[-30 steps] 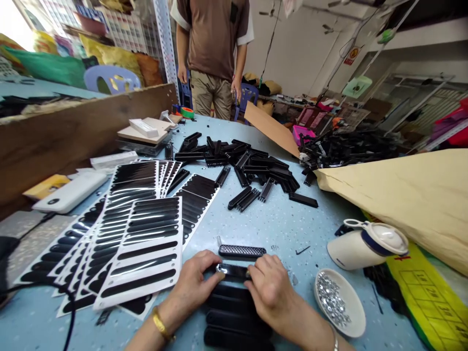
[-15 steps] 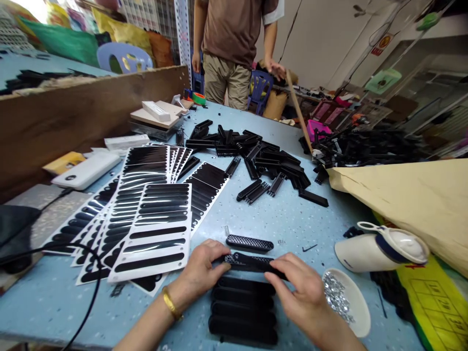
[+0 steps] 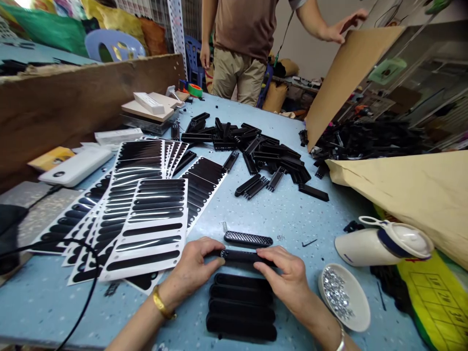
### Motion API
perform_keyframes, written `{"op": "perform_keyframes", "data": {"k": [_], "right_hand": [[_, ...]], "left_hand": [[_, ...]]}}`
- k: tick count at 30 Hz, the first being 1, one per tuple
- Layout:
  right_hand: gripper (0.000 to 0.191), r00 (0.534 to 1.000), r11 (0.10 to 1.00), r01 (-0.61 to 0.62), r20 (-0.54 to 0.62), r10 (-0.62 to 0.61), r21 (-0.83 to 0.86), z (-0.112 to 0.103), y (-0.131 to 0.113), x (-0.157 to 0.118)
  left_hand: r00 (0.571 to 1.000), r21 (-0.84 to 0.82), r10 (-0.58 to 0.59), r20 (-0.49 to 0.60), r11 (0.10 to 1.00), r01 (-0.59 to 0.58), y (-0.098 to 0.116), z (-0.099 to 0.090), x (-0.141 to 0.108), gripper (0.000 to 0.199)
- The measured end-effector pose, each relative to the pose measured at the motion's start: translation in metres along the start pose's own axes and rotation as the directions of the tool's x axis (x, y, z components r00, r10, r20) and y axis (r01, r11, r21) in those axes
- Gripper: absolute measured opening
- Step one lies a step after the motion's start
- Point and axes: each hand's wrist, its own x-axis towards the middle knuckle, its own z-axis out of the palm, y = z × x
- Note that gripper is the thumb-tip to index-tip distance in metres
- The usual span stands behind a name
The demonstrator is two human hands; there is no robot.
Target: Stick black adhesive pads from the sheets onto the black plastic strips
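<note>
My left hand [image 3: 193,265] pinches the left end of a long black piece with rounded ends [image 3: 239,256]. At its other end, the fingers of my right hand [image 3: 287,270] close on it. A smooth black strip covers most of its top. Just beyond it lies a similar black piece with a cross-hatched top [image 3: 248,239], untouched. Several smooth-topped black pieces [image 3: 241,306] are lined up below my hands. To the left, white sheets of black adhesive strips [image 3: 149,226] overlap in a fan; the front sheet has gaps where its white backing shows.
A white bowl [image 3: 361,304] of small metal parts and a white lidded cup [image 3: 365,249] stand at right. A small hex key [image 3: 309,243] lies nearby. Black pieces are heaped [image 3: 270,151] farther back. Across the table, a person [image 3: 244,44] holds a cardboard sheet [image 3: 347,73].
The black strip, tilted over the cross-hatched piece before, now lies flat along it. My right hand has shifted left. The person across has raised an arm, and the cardboard has turned broadside.
</note>
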Motion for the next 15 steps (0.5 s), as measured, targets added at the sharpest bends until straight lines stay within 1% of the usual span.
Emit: {"op": "perform_keyframes", "data": {"k": [4, 15], "right_hand": [[0.010, 1.000, 1.000, 0.002, 0.002, -0.002, 0.005, 0.0014, 0.0033, 0.0017], [0.010, 0.999, 0.999, 0.030, 0.039, -0.029, -0.026, 0.0037, 0.0062, 0.0014]], "left_hand": [[1.000, -0.025, -0.028, 0.011, 0.999, 0.029, 0.0001, -0.0008, -0.0002, 0.020], [0.998, -0.023, -0.050, 0.028, 0.998, 0.050, 0.0012, -0.0016, -0.0001, 0.019]]}}
